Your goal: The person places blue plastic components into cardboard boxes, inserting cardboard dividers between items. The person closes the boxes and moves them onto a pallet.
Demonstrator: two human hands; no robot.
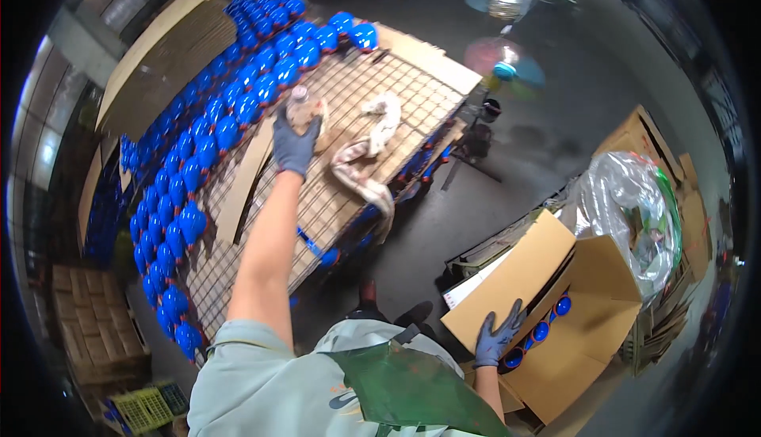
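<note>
My left hand point(296, 142), in a grey glove, reaches out over the wire-grid rack point(261, 191). Its fingers are closed around a squat bottle point(315, 110) with a pale cap and dirty-looking sides; glare and blur hide its details. Just right of it, a crumpled, stained whitish cloth point(366, 160) lies twisted on the grid. Down at the right, my gloved right hand point(496, 335) rests with fingers spread on the flap of an open cardboard box point(590, 314). Inside that box, several shiny blue rounded pieces point(541, 332) with orange-red edges sit in a row.
Many similar blue pieces point(226, 132) line the rack's left and far sides. Cardboard sheets point(170, 53) stand behind them. A fan point(505, 70) stands beyond the rack's far right corner. Clear plastic wrap point(626, 207) lies behind the box. Stacked cartons point(95, 318) and yellow crates point(143, 409) are at lower left.
</note>
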